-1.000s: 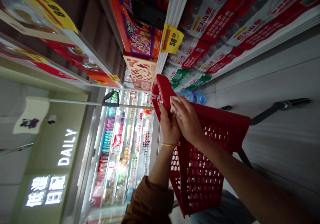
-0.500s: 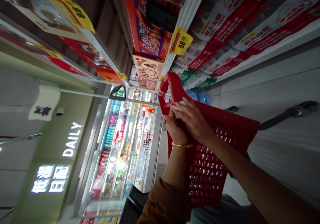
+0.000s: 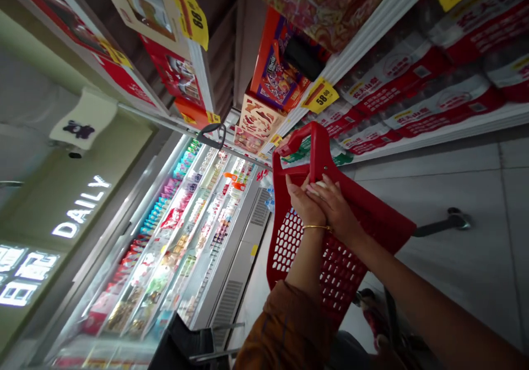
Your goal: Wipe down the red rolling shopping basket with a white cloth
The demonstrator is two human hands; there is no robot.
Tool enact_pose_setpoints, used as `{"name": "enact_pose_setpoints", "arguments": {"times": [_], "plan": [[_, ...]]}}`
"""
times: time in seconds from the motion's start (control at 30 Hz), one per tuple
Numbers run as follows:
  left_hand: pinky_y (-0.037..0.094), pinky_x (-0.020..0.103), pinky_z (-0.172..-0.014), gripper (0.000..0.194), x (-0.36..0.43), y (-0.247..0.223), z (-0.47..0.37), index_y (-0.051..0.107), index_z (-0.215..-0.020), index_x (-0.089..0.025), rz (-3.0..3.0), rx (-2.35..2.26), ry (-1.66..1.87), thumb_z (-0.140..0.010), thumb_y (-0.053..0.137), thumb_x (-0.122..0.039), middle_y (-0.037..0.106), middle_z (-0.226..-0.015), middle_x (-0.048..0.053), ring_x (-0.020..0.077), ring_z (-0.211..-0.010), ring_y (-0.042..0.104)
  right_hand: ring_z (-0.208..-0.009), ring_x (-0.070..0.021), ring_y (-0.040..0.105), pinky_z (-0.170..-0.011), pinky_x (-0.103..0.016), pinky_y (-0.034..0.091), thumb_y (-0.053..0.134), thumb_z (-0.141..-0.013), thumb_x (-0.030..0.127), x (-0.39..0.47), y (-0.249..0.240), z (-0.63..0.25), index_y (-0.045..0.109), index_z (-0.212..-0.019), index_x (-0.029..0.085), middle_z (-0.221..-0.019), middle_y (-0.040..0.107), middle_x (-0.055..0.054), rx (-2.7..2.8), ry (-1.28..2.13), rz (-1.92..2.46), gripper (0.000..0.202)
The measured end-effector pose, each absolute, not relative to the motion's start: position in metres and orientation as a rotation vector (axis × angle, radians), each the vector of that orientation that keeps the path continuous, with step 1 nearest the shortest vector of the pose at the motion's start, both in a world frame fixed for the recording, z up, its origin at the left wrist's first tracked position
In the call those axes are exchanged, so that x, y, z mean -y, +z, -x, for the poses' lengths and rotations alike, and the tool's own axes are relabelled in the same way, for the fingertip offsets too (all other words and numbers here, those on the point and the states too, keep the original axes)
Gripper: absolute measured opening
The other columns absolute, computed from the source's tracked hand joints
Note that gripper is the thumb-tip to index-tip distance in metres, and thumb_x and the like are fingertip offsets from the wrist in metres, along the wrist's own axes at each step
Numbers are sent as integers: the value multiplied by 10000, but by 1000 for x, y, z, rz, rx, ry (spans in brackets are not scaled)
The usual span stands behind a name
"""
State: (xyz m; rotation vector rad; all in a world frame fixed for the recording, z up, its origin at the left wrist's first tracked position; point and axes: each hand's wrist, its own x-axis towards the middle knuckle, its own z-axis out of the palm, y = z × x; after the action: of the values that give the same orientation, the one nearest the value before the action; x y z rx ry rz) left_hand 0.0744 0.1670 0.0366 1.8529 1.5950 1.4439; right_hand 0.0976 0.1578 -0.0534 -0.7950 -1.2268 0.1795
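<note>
A red plastic shopping cart (image 3: pixel 372 204) with a perforated body and a looped handle (image 3: pixel 318 144) stands in front of me; the whole view is tilted sideways. My left hand (image 3: pixel 306 200), with a gold bracelet at the wrist, and my right hand (image 3: pixel 336 210) are pressed together over the cart, just below its handle. Fingers of both hands are closed in and overlap. A small pale thing (image 3: pixel 321 184) shows at my right fingertips, too little of it to name. Whether either hand rests on the cart is hidden.
Shelves on one side hold boxed goods (image 3: pixel 260 116), price tags (image 3: pixel 320 96) and wrapped packs of bottles (image 3: pixel 438 108). A lit open refrigerator (image 3: pixel 185 226) lies ahead. A metal leg with a wheel (image 3: pixel 454 218) is over the tiled floor (image 3: pixel 467 182). A dark chair-like object (image 3: pixel 182 342) is at the bottom.
The view has rolled and shifted, so the sign and shelves slant more. The handle shows more clearly above my hands. My hands stay together and sit slightly farther from the handle's end.
</note>
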Motion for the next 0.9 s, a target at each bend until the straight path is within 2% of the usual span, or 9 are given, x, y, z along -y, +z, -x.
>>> {"name": "enact_pose_setpoints", "arguments": {"times": [0.2, 0.4, 0.6, 0.77, 0.9], "plan": [[511, 312, -847, 746, -170, 31, -90, 325, -1436, -77, -2024, -1607, 1483, -958, 88, -600, 728, -966, 130, 202, -940, 692, -1476, -234, 158, -1205, -541, 205, 338, -996, 289, -167, -43, -130, 552, -1273, 226, -1393, 515, -66, 1225, 33, 950, 356], [502, 313, -752, 804, -161, 31, -112, 353, -1412, -62, -2026, -1513, 1490, -928, 110, -657, 721, -914, 148, 227, -840, 688, -1472, -232, 170, -1181, -546, 260, 308, -1001, 317, -162, -36, -165, 562, -1241, 233, -1373, 519, -89, 1281, -56, 1037, 360], [502, 326, -781, 820, -151, 29, -124, 376, -1386, -68, -1972, -1395, 1486, -912, 109, -681, 714, -985, 166, 236, -885, 685, -1473, -254, 163, -1162, -571, 265, 307, -998, 390, -148, -26, -183, 568, -1199, 203, -1303, 550, -130, 1296, -93, 1113, 379], [494, 347, -793, 826, -137, 30, -126, 415, -1349, -42, -1995, -1316, 1446, -910, 136, -683, 727, -910, 168, 265, -909, 685, -1484, -278, 96, -1136, -604, 284, 275, -999, 426, -134, -26, -191, 553, -1209, 192, -1323, 528, -148, 1329, -184, 1163, 419], [493, 346, -753, 790, -126, 32, -124, 385, -1361, -27, -2041, -1227, 1407, -927, 160, -647, 733, -881, 164, 265, -863, 691, -1478, -298, 114, -1118, -627, 301, 281, -998, 412, -122, -23, -195, 554, -1221, 171, -1333, 521, -170, 1366, -208, 1214, 427]]}}
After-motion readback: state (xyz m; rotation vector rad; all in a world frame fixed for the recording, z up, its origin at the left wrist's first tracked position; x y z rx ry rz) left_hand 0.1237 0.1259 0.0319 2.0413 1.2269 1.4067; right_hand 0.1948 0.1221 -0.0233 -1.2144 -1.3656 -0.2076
